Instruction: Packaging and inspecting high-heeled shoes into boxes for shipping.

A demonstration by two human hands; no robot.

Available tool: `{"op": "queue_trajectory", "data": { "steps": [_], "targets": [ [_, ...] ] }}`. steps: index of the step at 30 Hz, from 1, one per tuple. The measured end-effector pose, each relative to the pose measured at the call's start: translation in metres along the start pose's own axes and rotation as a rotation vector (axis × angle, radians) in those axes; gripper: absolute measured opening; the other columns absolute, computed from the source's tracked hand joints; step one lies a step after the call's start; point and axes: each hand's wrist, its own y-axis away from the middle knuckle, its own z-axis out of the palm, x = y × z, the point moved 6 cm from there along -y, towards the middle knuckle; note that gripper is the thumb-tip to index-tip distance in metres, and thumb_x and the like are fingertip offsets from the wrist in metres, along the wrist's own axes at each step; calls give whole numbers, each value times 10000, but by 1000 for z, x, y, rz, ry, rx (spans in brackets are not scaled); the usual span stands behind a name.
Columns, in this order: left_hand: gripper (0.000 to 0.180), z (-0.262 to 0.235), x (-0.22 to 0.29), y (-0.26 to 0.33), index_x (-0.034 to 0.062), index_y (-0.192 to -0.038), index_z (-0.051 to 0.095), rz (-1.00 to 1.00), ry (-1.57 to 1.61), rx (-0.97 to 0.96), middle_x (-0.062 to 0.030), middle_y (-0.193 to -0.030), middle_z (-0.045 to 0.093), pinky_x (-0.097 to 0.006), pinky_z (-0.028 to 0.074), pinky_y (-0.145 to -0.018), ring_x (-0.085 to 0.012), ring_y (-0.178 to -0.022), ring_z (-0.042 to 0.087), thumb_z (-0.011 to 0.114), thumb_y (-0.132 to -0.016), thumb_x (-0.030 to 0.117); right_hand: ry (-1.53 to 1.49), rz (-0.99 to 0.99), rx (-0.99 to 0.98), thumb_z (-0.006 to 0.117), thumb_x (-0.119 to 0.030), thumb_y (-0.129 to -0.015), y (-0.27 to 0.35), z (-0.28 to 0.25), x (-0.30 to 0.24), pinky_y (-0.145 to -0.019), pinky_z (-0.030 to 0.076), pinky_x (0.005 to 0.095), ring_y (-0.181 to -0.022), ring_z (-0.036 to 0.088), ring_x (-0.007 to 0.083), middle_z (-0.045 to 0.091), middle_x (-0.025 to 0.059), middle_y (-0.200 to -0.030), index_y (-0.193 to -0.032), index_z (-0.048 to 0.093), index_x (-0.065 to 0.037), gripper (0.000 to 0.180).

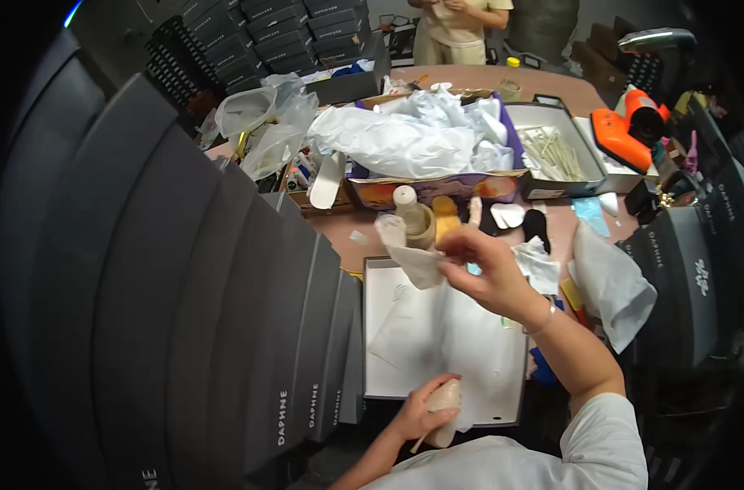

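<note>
My left hand is closed around a beige shoe, close to my body at the near edge of an open shoe box. Fingers and palm cover part of the shoe. Farther out, my right hand pinches a thin, whitish cloth or tissue, which hangs to the left of the fingers above the far end of the box. White wrapping paper lines the box. Just behind the cloth stand a white-capped bottle and a tan round container.
Tall stacks of dark grey shoe boxes rise on my left; more boxes stand right. Across the table sit a carton of crumpled white paper, a tray of thin sticks and an orange tool. Another person stands beyond.
</note>
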Motion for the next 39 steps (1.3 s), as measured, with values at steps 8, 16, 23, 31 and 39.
{"op": "queue_trajectory", "data": {
  "steps": [8, 16, 23, 31, 39],
  "targets": [
    [551, 32, 9, 28, 25, -1277, 514, 130, -13, 116, -81, -983, 635, -296, 501, -823, -151, -900, 622, 702, -776, 157, 631, 519, 265, 658, -72, -821, 289, -131, 81, -692, 502, 314, -777, 622, 189, 640, 65, -908, -992, 644, -24, 178],
    [567, 56, 18, 38, 36, -1269, 526, 142, -226, 111, -79, -972, 642, -298, 499, -814, -143, -890, 606, 720, -757, 185, 641, 176, 309, 641, -56, -811, 234, -98, 26, -825, 489, 407, -964, 603, 335, 633, 144, -971, -979, 652, -20, 171],
    [565, 55, 22, 50, 47, -1254, 544, 175, -267, 156, -85, -960, 631, -296, 496, -808, -153, -878, 603, 734, -746, 205, 1230, 164, -541, 515, -132, -836, 133, -15, 145, -658, 543, 443, -776, 676, 358, 677, 193, -832, -817, 690, -26, 205],
    [578, 47, 16, 62, 38, -1264, 528, 245, -246, 181, -84, -973, 625, -298, 495, -819, -150, -891, 607, 731, -752, 214, 1153, 117, -237, 559, -62, -771, 117, -40, 135, -672, 536, 447, -800, 653, 376, 645, 211, -841, -812, 651, -12, 112],
    [585, 52, 18, 62, 32, -1265, 519, 273, -253, 146, -85, -952, 625, -296, 497, -802, -152, -876, 606, 732, -753, 218, 1413, 163, -639, 573, -155, -809, 140, -13, 128, -920, 399, 570, -866, 683, 289, 713, 105, -872, -839, 733, -117, 167]
  ]
}}
